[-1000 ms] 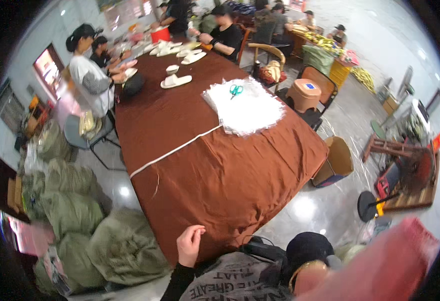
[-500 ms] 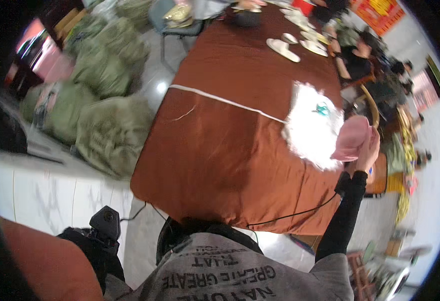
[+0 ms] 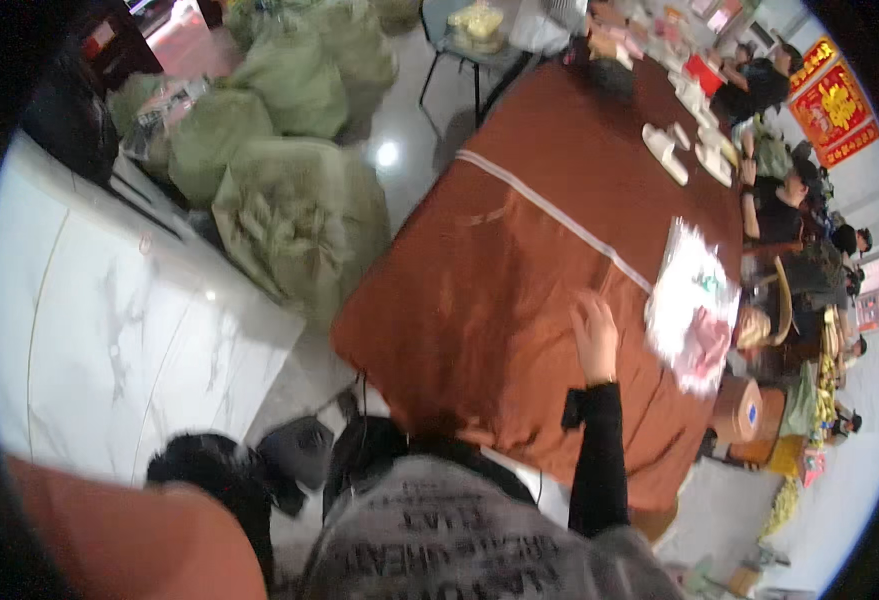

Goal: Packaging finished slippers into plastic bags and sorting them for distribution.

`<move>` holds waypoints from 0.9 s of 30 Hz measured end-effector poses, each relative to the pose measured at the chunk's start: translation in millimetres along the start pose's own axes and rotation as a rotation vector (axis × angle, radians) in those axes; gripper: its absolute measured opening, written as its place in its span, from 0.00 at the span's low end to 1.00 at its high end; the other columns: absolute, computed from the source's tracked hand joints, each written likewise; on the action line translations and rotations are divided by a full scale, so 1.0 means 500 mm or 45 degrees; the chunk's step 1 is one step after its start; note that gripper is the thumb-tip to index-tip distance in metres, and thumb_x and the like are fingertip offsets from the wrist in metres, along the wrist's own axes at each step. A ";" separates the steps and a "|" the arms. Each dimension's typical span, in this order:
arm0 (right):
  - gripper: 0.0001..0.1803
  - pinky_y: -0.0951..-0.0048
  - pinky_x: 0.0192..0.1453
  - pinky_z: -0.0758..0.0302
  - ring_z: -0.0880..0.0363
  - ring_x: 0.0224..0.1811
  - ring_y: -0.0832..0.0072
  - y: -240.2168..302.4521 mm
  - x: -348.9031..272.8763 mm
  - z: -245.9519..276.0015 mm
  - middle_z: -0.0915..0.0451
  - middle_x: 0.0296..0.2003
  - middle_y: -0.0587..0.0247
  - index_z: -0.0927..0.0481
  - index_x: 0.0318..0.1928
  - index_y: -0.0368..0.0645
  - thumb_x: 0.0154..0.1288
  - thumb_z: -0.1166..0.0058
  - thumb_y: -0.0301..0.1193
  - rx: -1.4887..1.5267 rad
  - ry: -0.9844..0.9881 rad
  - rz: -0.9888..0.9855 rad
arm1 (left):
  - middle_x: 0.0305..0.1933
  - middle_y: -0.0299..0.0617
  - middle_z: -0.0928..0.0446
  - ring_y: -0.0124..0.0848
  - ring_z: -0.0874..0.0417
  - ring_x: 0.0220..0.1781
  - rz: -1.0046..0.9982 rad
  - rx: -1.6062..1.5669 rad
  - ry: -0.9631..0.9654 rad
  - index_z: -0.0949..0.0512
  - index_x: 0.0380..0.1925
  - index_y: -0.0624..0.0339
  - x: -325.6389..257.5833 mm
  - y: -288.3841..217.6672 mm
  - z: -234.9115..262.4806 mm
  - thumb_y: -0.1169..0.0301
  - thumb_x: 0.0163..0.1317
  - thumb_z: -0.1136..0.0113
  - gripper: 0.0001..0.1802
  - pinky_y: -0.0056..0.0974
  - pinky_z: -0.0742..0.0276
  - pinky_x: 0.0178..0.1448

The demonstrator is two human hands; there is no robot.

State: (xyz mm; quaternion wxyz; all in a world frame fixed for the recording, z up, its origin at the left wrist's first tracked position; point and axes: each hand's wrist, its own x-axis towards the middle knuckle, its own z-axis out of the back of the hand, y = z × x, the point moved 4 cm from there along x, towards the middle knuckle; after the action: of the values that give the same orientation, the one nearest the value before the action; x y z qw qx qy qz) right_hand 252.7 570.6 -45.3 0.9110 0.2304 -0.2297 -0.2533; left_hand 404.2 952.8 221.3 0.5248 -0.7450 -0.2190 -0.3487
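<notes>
My right hand point(image 3: 595, 338) hangs over the brown cloth-covered table point(image 3: 439, 320), its fingers apart and holding nothing. A black sleeve and a small dark device are on that wrist. To the right of the hand lies a shiny clear plastic bag point(image 3: 671, 305) with a small green mark. A crumpled pink cloth item point(image 3: 709, 342) rests on the bag's near end. A white strip point(image 3: 559, 213) runs across the table toward the bag. My left hand does not show; dark, blurred shapes fill the lower left.
Several white slippers point(image 3: 666, 152) lie toward the table's far right. Large green sacks point(image 3: 304, 225) crowd the floor at left, beside a white marbled panel point(image 3: 109, 300). A chair point(image 3: 459, 45) stands beyond the far left edge. Other people point(image 3: 784, 205) sit along the right side.
My right hand let go of the pink cloth item, which now lies on the plastic bag, and moved left over the table. The view has shifted, with the sacks and table displaced.
</notes>
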 end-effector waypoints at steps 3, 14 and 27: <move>0.14 0.61 0.55 0.30 0.28 0.52 0.54 0.116 -0.012 -0.054 0.25 0.50 0.51 0.24 0.49 0.41 0.63 0.48 0.30 -0.041 0.135 0.020 | 0.56 0.60 0.28 0.48 0.28 0.60 -0.002 -0.169 -0.037 0.28 0.50 0.75 0.111 0.043 0.018 0.66 0.67 0.62 0.23 0.46 0.34 0.65; 0.13 0.60 0.52 0.28 0.26 0.49 0.54 0.205 -0.018 -0.262 0.23 0.44 0.52 0.23 0.48 0.43 0.63 0.52 0.28 -0.132 0.415 -0.271 | 0.38 0.41 0.19 0.27 0.19 0.41 1.147 0.494 0.398 0.22 0.41 0.65 -0.114 0.561 0.462 0.72 0.66 0.51 0.11 0.31 0.26 0.48; 0.21 0.62 0.66 0.39 0.38 0.64 0.55 0.106 0.290 -0.499 0.34 0.61 0.52 0.31 0.56 0.40 0.61 0.50 0.25 -0.580 0.020 -0.011 | 0.47 0.47 0.22 0.43 0.22 0.47 1.392 1.070 1.061 0.24 0.47 0.60 -0.285 1.119 0.527 0.62 0.66 0.50 0.16 0.46 0.25 0.50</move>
State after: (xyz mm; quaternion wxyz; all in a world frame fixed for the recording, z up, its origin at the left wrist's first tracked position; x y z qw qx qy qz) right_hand 515.9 604.5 -169.9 0.9402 0.0217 -0.1586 -0.3007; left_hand 773.7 1007.1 -292.0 0.8962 -0.2958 0.2774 -0.1802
